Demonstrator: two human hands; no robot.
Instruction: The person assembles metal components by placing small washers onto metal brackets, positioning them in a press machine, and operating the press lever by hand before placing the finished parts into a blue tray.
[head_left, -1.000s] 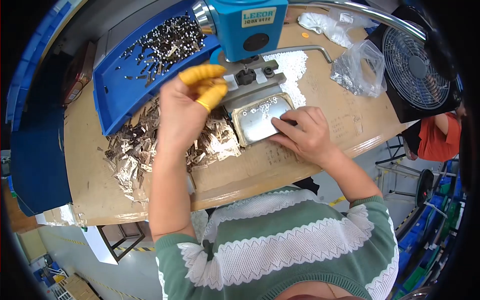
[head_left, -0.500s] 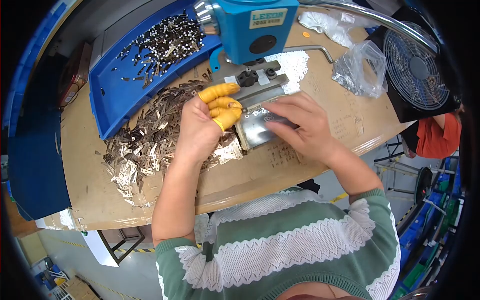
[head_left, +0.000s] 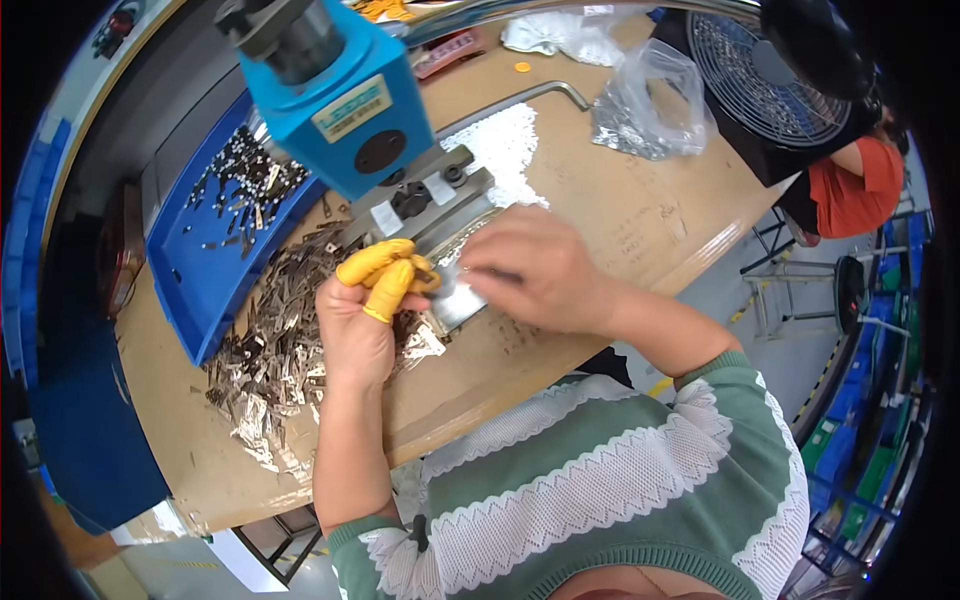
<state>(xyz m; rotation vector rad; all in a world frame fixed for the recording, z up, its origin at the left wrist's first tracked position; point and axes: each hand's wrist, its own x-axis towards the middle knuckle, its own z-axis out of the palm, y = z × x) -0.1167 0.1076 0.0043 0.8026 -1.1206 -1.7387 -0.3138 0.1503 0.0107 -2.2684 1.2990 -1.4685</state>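
Observation:
Yellow finger covers are on my left hand [head_left: 370,310], whose fingertips are pinched together beside the metal plate; what they hold is too small to name. My right hand [head_left: 535,270] is over the shiny metal plate [head_left: 462,305], fingers bent together and blurred, so anything between them is hidden. Small rings lie along the plate's far part. Behind the hands is the blue press [head_left: 340,110], with its metal fixture [head_left: 412,200] beneath. A heap of flat metal pieces [head_left: 285,320] lies left of my left hand.
A blue tray [head_left: 180,310] at the left holds metal pieces with white parts. White small pieces [head_left: 505,145] lie behind the plate, near a hex key [head_left: 550,90]. A plastic bag [head_left: 655,110] and a fan [head_left: 765,75] are at the right. A person in red [head_left: 860,190] is beyond.
The view has turned, shifting the press leftward. My left hand has come from the heap to the plate, with fingers now pinched. My right hand has lifted from the plate and moved closer to my left.

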